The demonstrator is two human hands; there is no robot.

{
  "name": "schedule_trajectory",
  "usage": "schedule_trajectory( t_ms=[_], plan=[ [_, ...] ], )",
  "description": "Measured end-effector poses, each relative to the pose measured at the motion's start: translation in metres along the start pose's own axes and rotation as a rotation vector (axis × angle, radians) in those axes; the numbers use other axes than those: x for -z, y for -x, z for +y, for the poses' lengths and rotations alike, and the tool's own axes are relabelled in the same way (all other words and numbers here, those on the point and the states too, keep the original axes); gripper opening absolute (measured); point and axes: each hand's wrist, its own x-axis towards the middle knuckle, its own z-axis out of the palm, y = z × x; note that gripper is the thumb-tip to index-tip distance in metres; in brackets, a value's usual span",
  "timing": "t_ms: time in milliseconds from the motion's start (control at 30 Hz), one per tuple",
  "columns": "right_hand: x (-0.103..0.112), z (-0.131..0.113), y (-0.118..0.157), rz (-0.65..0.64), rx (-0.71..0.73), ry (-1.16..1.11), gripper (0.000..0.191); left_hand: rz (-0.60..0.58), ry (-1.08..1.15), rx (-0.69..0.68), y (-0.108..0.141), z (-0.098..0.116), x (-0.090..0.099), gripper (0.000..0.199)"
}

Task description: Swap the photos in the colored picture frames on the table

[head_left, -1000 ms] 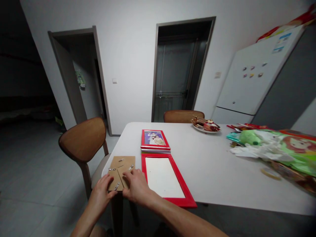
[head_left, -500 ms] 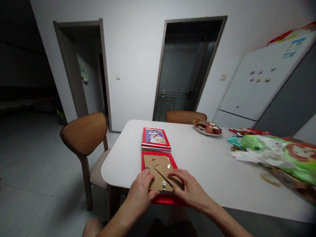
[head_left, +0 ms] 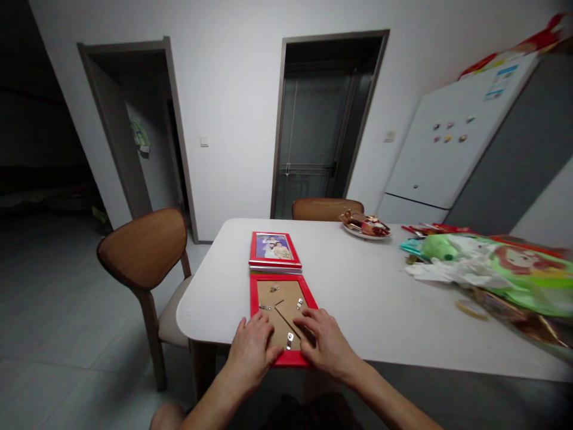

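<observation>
**Red frame [head_left: 254, 292] around brown board [head_left: 286, 292], hands at its near end**

On the white table [head_left: 358, 298], the frame's long axis runs away from the person. The board lies within its border, aligned with it, extending forward from between the hands. Left hand [head_left: 250, 346] and right hand [head_left: 331, 346] touch opposite sides, neither clearly nearer, fingers parted and closed around nothing. Metal clips [head_left: 290, 341] dot the board.

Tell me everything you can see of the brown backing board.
The flat brown backing board, seemingly fiberboard, lies face-up within the red rectangular picture frame, whose border surrounds it. Four small silvery metal clips sit around it, one towards each side. A long dark diagonal line crosses it, with a short one near its upper end. The left hand and right hand cover its near corners, fingers on it.
</observation>
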Motion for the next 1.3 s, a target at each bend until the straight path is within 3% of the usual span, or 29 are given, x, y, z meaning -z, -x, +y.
schedule_trajectory(
  t_ms=[233, 533, 1000, 1200, 1300],
  plan=[
    [0.000, 0.009, 0.000, 0.033, 0.014, 0.031, 0.029, 0.015, 0.029, -0.097, 0.012, -0.001, -0.012, 0.050],
    [0.003, 0.014, -0.032, -0.030, -0.086, 0.239, 0.028, 0.014, 0.026, -0.063, 0.010, 0.000, -0.011, 0.047],
    [0.008, 0.019, -0.021, -0.030, -0.020, 0.164, 0.026, 0.013, 0.047, -0.047, 0.011, 0.002, -0.011, 0.049],
    [-0.002, 0.010, -0.053, -0.029, 0.012, 0.099, 0.030, 0.032, 0.029, -0.062, 0.012, 0.001, -0.011, 0.057],
    [-0.013, 0.004, -0.077, -0.044, -0.046, 0.041, 0.027, 0.027, 0.024, -0.063, 0.012, 0.002, -0.010, 0.057]
  ],
)
